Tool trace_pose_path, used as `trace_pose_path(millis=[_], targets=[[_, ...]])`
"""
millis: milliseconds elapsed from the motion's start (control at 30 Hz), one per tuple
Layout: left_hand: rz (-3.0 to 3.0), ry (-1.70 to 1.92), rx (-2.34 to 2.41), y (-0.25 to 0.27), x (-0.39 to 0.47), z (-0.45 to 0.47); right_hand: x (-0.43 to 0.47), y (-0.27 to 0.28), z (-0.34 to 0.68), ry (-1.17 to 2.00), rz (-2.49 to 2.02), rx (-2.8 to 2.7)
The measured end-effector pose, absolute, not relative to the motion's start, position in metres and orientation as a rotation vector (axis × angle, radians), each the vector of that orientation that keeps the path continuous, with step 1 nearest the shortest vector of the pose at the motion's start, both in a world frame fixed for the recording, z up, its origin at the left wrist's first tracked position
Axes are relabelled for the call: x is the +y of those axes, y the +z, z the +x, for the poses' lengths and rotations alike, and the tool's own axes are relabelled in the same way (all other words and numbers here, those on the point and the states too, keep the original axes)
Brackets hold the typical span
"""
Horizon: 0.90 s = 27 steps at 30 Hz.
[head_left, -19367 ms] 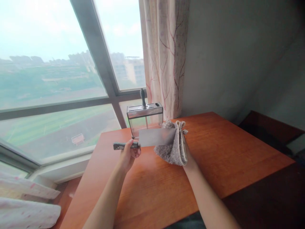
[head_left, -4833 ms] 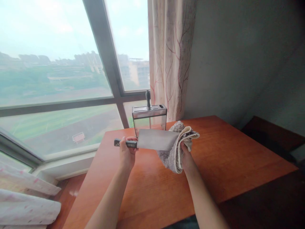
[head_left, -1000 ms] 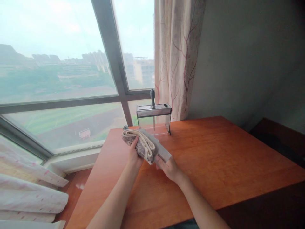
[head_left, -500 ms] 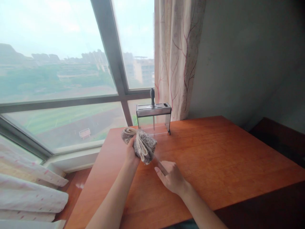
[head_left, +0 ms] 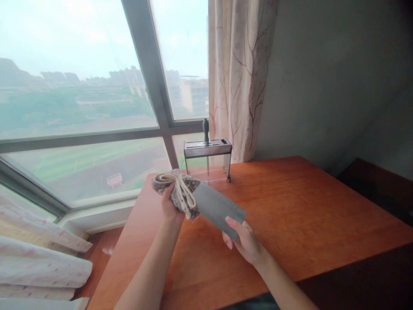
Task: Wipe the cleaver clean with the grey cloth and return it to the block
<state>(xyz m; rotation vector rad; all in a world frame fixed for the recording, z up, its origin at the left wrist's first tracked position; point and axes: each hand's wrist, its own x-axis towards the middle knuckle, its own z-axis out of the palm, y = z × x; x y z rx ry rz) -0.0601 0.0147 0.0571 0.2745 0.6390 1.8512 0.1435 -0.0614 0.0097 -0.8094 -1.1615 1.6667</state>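
My left hand (head_left: 171,206) is wrapped around a folded grey-brown fluffy cloth (head_left: 185,193) with a pale backing. From the cloth's right side a broad grey cleaver blade (head_left: 219,206) sticks out, its far end covered by the folds. My right hand (head_left: 243,237) is closed on the near end of the cleaver, thumb on the upper face and fingers underneath. I see no handle on the cleaver. Both hands hold these things above the wooden table (head_left: 290,206).
Behind the cloth stands a clear-sided knife stand (head_left: 208,149) with a metal top and a dark-handled thin rod (head_left: 205,129) in it. A large window (head_left: 80,94) lies at the left and back, with a patterned curtain (head_left: 241,77) beside it. The wall is at the right.
The cleaver has turned from nearly edge-on so that its broad face shows. My left hand and the cloth have shifted left, and my right hand has moved slightly right and down.
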Motion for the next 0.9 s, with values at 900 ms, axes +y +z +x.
trace_pose_path(millis=[900], targets=[[0.313,1.800,0.882,0.048,0.025,-0.072,-0.060,0.002,0.172,1.580,-0.914,-0.935]])
